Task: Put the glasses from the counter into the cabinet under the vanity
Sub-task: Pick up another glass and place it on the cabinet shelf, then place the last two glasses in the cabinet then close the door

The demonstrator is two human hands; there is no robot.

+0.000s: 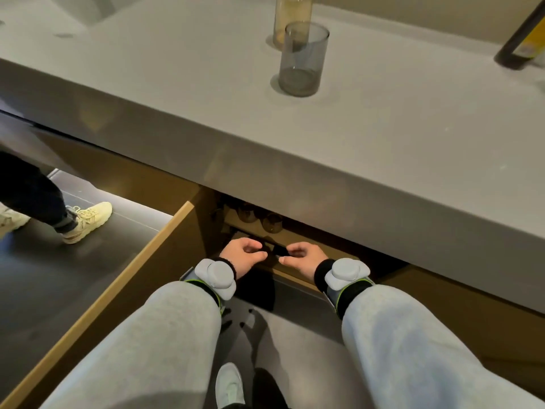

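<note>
Below the grey counter point(383, 119), my left hand point(240, 255) and right hand point(303, 256) meet at the open cabinet point(295, 231), fingers curled, pinching a small dark object point(278, 250) between them. Dark glasses point(272, 223) sit farther inside, while a smoky glass point(302, 59) and an amber glass point(290, 16) stand on the counter.

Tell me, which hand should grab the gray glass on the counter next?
Probably the right hand: the gray glass stands nearer its side. Both hands are low by the cabinet.

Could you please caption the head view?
Both hands inside the open cabinet; two glasses remain on the counter.
</note>
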